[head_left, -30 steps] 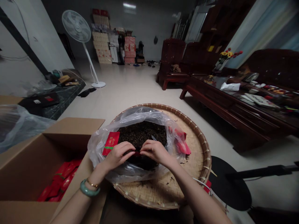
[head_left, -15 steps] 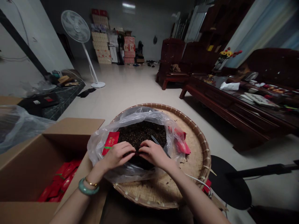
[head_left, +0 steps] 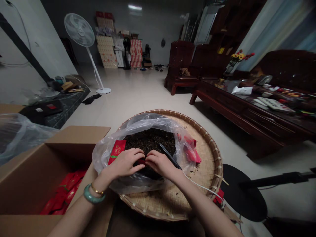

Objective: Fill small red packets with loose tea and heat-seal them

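Observation:
My left hand (head_left: pixel 128 162) and my right hand (head_left: pixel 160 162) meet over a heap of dark dried tea leaves (head_left: pixel 150 136). Their curled fingers grip a small red packet (head_left: pixel 141 162), mostly hidden behind them. The leaves lie in a clear plastic bag (head_left: pixel 103 154) spread open on a round woven bamboo tray (head_left: pixel 207 158). A slim black tool with a white cord (head_left: pixel 170 156) rests on the leaves beside my right hand. Left of the heap lies a red packet with gold characters and a green strip (head_left: pixel 117 150). More red packets (head_left: pixel 194 153) sit at the bag's right side.
An open cardboard box (head_left: pixel 76 135) holding several red packets (head_left: pixel 66 189) stands at my left. A black round base with a pole (head_left: pixel 243 194) is at right. Farther off are a white standing fan (head_left: pixel 80 31) and a dark wooden table (head_left: pixel 242 112) covered with items.
Both hands stay over the leaves with small finger shifts. More of the red packet between them shows now, and the black tool is less covered by the right hand.

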`<state>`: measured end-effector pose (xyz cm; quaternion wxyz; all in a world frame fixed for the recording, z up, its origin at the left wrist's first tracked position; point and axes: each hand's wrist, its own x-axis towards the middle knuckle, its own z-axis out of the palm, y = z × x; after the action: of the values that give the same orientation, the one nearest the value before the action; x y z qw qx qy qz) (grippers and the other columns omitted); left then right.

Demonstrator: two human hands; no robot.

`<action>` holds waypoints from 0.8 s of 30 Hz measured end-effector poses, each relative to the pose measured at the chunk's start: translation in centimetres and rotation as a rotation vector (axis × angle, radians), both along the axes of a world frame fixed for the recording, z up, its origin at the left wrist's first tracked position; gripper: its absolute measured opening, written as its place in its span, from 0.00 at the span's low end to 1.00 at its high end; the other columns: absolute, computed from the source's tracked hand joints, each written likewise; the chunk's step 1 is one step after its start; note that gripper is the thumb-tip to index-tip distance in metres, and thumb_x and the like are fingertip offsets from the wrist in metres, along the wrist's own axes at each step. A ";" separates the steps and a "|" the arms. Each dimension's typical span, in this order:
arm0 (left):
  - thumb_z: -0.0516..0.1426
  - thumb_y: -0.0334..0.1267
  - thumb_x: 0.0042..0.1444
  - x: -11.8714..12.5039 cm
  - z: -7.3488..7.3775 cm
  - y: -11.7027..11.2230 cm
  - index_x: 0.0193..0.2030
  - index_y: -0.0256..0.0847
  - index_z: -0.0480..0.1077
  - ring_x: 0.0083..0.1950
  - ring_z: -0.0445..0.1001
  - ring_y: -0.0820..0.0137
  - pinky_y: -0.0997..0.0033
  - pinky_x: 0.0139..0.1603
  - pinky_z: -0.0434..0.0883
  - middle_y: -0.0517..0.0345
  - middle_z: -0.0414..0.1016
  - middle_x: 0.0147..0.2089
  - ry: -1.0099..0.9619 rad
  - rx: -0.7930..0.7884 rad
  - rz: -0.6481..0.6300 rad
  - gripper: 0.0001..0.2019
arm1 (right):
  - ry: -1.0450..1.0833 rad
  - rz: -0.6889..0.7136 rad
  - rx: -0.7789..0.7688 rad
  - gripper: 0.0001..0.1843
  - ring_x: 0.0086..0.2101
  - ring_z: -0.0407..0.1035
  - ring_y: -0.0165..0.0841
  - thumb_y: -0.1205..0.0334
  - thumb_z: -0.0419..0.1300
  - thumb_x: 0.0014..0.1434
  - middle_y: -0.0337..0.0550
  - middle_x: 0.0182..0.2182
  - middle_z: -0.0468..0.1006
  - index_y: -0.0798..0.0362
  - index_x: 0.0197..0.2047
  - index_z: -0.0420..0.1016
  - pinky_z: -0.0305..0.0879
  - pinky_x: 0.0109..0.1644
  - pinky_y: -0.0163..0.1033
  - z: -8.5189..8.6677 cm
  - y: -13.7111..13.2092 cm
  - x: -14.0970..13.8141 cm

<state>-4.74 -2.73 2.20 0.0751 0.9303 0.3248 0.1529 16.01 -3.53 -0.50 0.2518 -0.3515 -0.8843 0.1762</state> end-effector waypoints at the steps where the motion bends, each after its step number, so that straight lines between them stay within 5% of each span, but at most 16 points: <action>1: 0.56 0.39 0.56 0.0 0.0 0.0 0.42 0.41 0.69 0.44 0.72 0.65 0.66 0.44 0.70 0.52 0.73 0.46 -0.018 -0.012 0.006 0.08 | 0.016 -0.006 -0.008 0.07 0.36 0.70 0.30 0.66 0.55 0.61 0.46 0.39 0.74 0.54 0.38 0.74 0.68 0.39 0.33 0.0 0.0 0.1; 11: 0.54 0.35 0.58 -0.5 -0.7 -0.3 0.40 0.39 0.67 0.39 0.73 0.69 0.69 0.39 0.72 0.54 0.74 0.39 -0.230 -0.102 0.058 0.05 | -0.005 -0.031 -0.021 0.07 0.37 0.71 0.29 0.61 0.55 0.62 0.45 0.40 0.73 0.53 0.36 0.73 0.67 0.39 0.34 0.5 -0.4 0.5; 17: 0.53 0.34 0.59 -0.4 -0.8 -0.5 0.37 0.40 0.72 0.44 0.73 0.67 0.68 0.43 0.72 0.52 0.75 0.44 -0.128 0.040 0.008 0.07 | -0.053 -0.036 0.027 0.09 0.34 0.70 0.30 0.61 0.54 0.62 0.45 0.38 0.74 0.54 0.36 0.74 0.66 0.37 0.33 0.2 -0.3 0.2; 24: 0.53 0.36 0.61 -0.9 0.3 -0.4 0.37 0.39 0.73 0.38 0.74 0.69 0.71 0.37 0.72 0.53 0.76 0.40 -0.075 -0.069 -0.059 0.08 | -0.091 -0.020 0.058 0.09 0.32 0.69 0.29 0.61 0.54 0.62 0.43 0.35 0.73 0.54 0.35 0.75 0.64 0.33 0.31 -0.1 -0.1 0.3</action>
<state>-5.67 -3.11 2.48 0.1239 0.9299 0.2995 0.1741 16.28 -3.65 -0.57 0.2232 -0.3606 -0.8960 0.1320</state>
